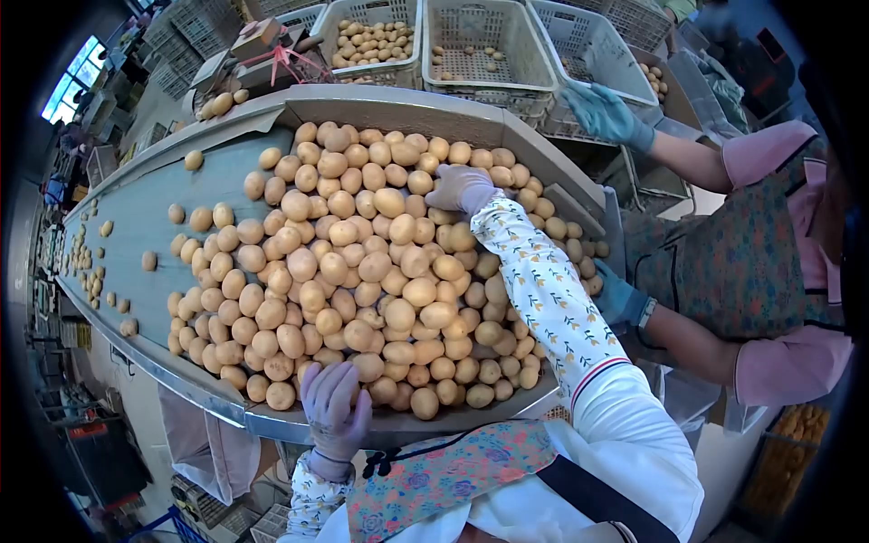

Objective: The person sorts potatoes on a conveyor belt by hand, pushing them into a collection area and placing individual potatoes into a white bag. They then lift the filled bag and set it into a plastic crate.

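Note:
A heap of pale yellow-brown potatoes (374, 266) covers the near end of a sorting conveyor. My left hand (333, 407), in a thin lavender glove, is at the near metal edge, against the closest potatoes. Its fingers are stretched out and slightly apart, with nothing held. On the far side of the heap, my right hand (459, 188), gloved too, reaches in among the potatoes. Its fingers bend down together over them, and whatever they grip is hidden under the hand.
Plastic crates (489, 45) holding some potatoes stand behind the conveyor's far wall (398, 101). At right, a co-worker in a pink top holds one blue-gloved hand (602, 113) raised near the crates, the other (618, 297) at the conveyor end. Scattered potatoes lie on the green belt (136, 208).

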Available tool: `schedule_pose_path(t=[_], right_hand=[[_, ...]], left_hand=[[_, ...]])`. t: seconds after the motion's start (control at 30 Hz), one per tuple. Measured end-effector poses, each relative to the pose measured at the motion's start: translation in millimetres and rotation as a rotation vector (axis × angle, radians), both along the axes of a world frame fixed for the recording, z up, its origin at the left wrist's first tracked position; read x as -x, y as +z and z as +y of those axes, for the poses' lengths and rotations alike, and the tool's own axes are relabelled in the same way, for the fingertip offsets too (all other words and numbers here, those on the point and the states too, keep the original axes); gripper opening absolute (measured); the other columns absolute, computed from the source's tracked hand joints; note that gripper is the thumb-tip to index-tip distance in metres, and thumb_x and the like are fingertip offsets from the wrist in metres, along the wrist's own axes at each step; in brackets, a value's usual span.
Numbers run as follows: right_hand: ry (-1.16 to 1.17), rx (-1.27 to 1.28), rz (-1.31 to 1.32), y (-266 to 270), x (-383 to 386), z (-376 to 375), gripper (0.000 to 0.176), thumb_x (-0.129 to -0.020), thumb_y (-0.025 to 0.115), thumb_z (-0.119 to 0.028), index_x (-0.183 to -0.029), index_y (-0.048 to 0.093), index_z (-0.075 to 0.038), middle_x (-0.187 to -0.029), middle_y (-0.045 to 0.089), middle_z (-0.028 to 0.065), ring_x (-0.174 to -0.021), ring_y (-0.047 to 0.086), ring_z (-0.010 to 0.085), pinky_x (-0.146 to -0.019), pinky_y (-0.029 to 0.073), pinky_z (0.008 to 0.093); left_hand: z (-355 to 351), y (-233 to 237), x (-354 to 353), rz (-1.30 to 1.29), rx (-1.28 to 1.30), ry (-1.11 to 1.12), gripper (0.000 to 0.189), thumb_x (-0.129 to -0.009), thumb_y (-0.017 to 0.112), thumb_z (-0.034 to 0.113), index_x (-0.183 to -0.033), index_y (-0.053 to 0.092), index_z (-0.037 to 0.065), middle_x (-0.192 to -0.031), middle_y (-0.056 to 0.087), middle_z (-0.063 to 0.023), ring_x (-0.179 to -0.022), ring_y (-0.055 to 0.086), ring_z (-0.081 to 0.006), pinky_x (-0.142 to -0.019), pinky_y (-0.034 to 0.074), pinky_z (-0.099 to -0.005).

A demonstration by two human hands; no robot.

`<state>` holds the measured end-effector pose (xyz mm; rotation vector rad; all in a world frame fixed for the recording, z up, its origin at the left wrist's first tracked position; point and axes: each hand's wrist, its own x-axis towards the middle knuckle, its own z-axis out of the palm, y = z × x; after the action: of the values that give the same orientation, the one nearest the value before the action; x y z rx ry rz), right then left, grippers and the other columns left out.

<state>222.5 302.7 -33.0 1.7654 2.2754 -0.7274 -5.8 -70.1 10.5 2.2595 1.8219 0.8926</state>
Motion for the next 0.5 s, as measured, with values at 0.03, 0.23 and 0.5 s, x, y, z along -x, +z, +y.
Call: schedule_pose_path(t=[0.03,0.23,0.5], right_hand=[[-0.014,0.040,-0.007,3.4,0.9,2.6,0.066,-0.087,0.065,-0.050,-0.137,0.061,-0.007,-0.131,0.070,0.0168,-0.121,0.066,0.0332,-0.102,0.052,0.0437],[-0.319,-0.403,0.496,64.4,-1.3,-85.1,0.054,-0.091,0.068,-0.040,-0.134,0.065,-0.009,-0.111,0.075,0.0176,-0.099,0.074,0.0312,-0.082,0.059,0.0412],[-0.035,-0.845,0.629,171.2,46.6,11.8,0.063,-0.095,0.065,-0.034,-0.142,0.050,0.006,-0.133,0.060,0.0285,-0.124,0.058,0.0422,-0.103,0.047,0.0531]], left_hand=[[1.4,0.5,1.3,-0.002,0.005,-0.003,0.049,-0.078,0.076,0.006,-0.126,0.066,0.006,-0.125,0.069,-0.0118,-0.118,0.064,-0.0310,-0.114,0.039,-0.0520],[3.5,-2.8,2.6,-0.036,-0.023,0.002,0.047,-0.078,0.076,0.006,-0.124,0.066,0.007,-0.122,0.069,-0.0123,-0.116,0.065,-0.0319,-0.114,0.040,-0.0517],[2.6,0.2,1.4,0.023,-0.001,0.019,0.048,-0.080,0.075,0.007,-0.126,0.066,0.006,-0.125,0.068,-0.0119,-0.121,0.063,-0.0307,-0.115,0.038,-0.0517]])
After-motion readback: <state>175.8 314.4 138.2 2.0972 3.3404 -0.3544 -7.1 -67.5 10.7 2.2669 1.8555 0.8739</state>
